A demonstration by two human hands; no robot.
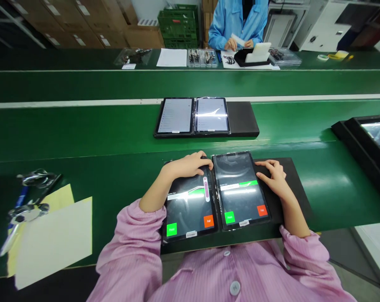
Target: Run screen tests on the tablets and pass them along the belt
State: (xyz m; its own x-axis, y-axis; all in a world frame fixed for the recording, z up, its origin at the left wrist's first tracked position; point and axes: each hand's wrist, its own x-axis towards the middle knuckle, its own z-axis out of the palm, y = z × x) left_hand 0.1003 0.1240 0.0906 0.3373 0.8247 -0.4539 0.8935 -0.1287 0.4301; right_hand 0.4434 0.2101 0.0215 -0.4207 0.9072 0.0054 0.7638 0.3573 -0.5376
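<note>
Two dark tablets lie side by side at the table's front edge. Each screen shows a green box, a red box marked Fail and a white-green bar. My left hand (190,164) reaches over the top of the left tablet (188,212), its fingers bent onto the upper right edge. A volume slider shows on that screen. Beside the right tablet (240,197), my right hand (274,176) rests with fingers apart, thumb near the tablet's right edge. Under that hand is a black board (292,184).
Ahead, two lit tablets (177,115) rest on another black board (243,118). Papers (57,239) and earphones (29,212) lie at left, a black tray (353,138) at right. Across the green table (120,130), a person in blue (221,25) handles a white item behind parts trays.
</note>
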